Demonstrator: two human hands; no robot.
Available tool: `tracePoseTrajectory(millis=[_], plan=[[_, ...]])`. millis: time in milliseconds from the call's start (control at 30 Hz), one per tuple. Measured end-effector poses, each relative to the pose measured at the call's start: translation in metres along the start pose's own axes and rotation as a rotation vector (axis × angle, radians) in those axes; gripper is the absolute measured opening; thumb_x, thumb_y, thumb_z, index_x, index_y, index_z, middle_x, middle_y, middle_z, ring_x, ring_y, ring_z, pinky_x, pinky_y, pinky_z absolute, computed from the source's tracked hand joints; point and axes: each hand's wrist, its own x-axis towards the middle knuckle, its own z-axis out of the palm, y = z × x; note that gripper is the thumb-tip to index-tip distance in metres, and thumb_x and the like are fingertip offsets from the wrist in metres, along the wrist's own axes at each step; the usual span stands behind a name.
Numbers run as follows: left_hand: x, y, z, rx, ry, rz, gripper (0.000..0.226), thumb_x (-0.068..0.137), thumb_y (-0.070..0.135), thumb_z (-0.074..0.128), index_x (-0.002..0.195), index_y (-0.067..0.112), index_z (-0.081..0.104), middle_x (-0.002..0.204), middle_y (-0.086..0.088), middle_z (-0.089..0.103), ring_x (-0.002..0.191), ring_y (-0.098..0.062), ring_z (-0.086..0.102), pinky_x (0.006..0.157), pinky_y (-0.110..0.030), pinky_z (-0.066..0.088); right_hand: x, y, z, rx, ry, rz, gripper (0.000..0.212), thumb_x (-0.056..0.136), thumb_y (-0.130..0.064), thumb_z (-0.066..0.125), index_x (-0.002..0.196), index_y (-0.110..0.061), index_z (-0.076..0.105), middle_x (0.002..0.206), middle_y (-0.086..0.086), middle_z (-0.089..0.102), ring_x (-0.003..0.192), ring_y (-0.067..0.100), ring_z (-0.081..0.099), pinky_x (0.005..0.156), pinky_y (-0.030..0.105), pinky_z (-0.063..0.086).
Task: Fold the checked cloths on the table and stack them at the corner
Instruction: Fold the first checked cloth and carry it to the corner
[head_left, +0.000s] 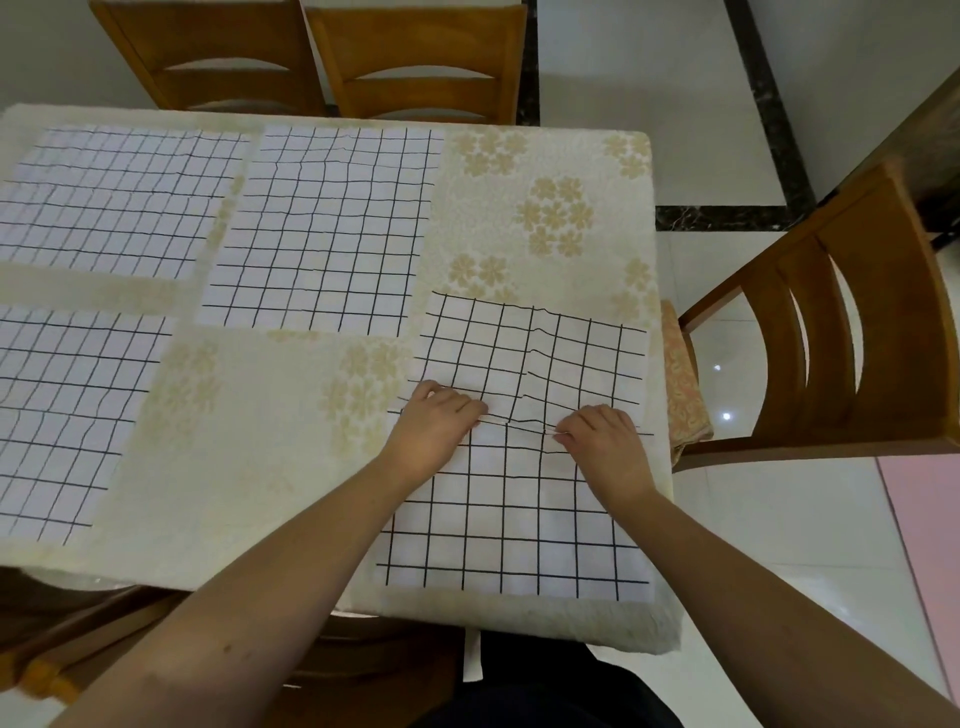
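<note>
Where hands (436, 421) pinch, checked cloth (519, 509) ridged, white

You can't see the fingertips of the left hand (434, 423) or right hand (602, 441): curled under, so grip on the near cloth (514, 519) crease is unclear. Far-left cloth (114, 202) and near-left cloth (62, 415) are cut off by the left edge. Chairs at top (415, 57) lose their backs' tops to the frame edge.

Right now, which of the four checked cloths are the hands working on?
The checked cloth at the near right corner: both the left hand and the right hand pinch its creased middle. The other three lie flat, untouched.
</note>
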Motion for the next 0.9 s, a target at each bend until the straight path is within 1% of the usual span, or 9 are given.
tracePoseTrajectory(millis=[133,200,267,400,533,600,700,833,900], plan=[[-0.008,-0.005,-0.002,0.025,-0.021,-0.004,0.034,0.069,0.003,0.076,0.098,0.021,0.07,0.092,0.005,0.067,0.088,-0.019,0.06,0.089,-0.035,0.031,-0.003,0.0,-0.004,0.023,0.008,0.025,0.014,0.075,-0.016,0.082,0.079,-0.015,0.068,0.077,-0.001,0.067,0.075,0.022,0.062,0.072,0.035,0.047],[-0.011,-0.007,-0.006,0.017,0.005,-0.022,0.02,0.076,0.01,0.073,0.092,0.021,0.069,0.091,0.004,0.065,0.087,-0.02,0.059,0.089,-0.035,0.031,-0.004,0.0,-0.006,0.023,0.009,0.035,0.014,0.076,-0.016,0.081,0.079,-0.015,0.068,0.075,-0.001,0.066,0.072,0.022,0.061,0.07,0.036,0.048],[-0.014,-0.011,-0.009,-0.019,0.034,-0.062,0.007,0.087,0.022,0.061,0.089,0.021,0.068,0.091,0.004,0.064,0.088,-0.019,0.059,0.09,-0.035,0.032,-0.006,0.0,-0.008,0.03,0.021,0.045,0.01,0.08,-0.019,0.076,0.079,-0.015,0.067,0.074,-0.001,0.065,0.07,0.022,0.061,0.068,0.036,0.049],[-0.022,-0.021,-0.013,-0.104,0.036,-0.147,0.022,0.092,0.035,0.049,0.089,0.022,0.067,0.091,0.008,0.065,0.09,-0.016,0.061,0.088,-0.033,0.035,-0.009,0.001,-0.01,0.052,0.035,0.073,0.009,0.08,-0.024,0.067,0.079,-0.015,0.069,0.072,-0.002,0.066,0.067,0.02,0.061,0.067,0.034,0.048],[-0.025,-0.029,-0.025,-0.172,0.031,-0.204,0.031,0.091,0.04,0.047,0.084,0.019,0.068,0.081,0.007,0.068,0.078,-0.018,0.064,0.077,-0.033,0.045,-0.013,0.002,-0.014,0.025,0.021,0.086,0.008,0.077,-0.02,0.074,0.084,-0.015,0.073,0.076,-0.001,0.069,0.071,0.023,0.064,0.071,0.035,0.047],[-0.027,-0.034,-0.031,-0.221,0.04,-0.213,0.033,0.091,0.04,0.049,0.082,0.016,0.069,0.077,0.004,0.069,0.071,-0.018,0.064,0.069,-0.032,0.05,-0.014,0.003,-0.016,0.001,-0.002,0.104,0.012,0.073,-0.014,0.082,0.082,-0.015,0.074,0.076,0.0,0.068,0.07,0.024,0.063,0.068,0.036,0.047],[-0.033,-0.042,-0.041,-0.242,0.067,-0.224,0.028,0.088,0.036,0.058,0.079,0.013,0.072,0.074,0.003,0.069,0.066,-0.016,0.064,0.06,-0.027,0.052,-0.016,0.007,-0.02,-0.018,-0.044,0.146,0.012,0.073,-0.013,0.082,0.08,-0.015,0.072,0.076,0.001,0.067,0.07,0.025,0.062,0.067,0.036,0.046],[-0.042,-0.062,-0.054,-0.211,0.04,-0.258,0.012,0.083,0.024,0.072,0.082,0.012,0.072,0.077,0.001,0.071,0.071,-0.02,0.066,0.063,-0.021,0.044,-0.014,0.009,-0.032,-0.012,-0.103,0.258,0.008,0.084,-0.02,0.073,0.085,-0.013,0.071,0.072,0.003,0.069,0.065,0.024,0.064,0.064,0.034,0.05],[-0.047,-0.073,-0.06,-0.198,0.038,-0.273,0.008,0.082,0.014,0.075,0.088,0.01,0.073,0.082,-0.003,0.072,0.075,-0.025,0.067,0.067,-0.025,0.047,-0.012,0.006,-0.039,-0.01,-0.083,0.275,0.008,0.086,-0.02,0.071,0.085,-0.011,0.07,0.068,0.004,0.068,0.06,0.023,0.063,0.057,0.035,0.051]])
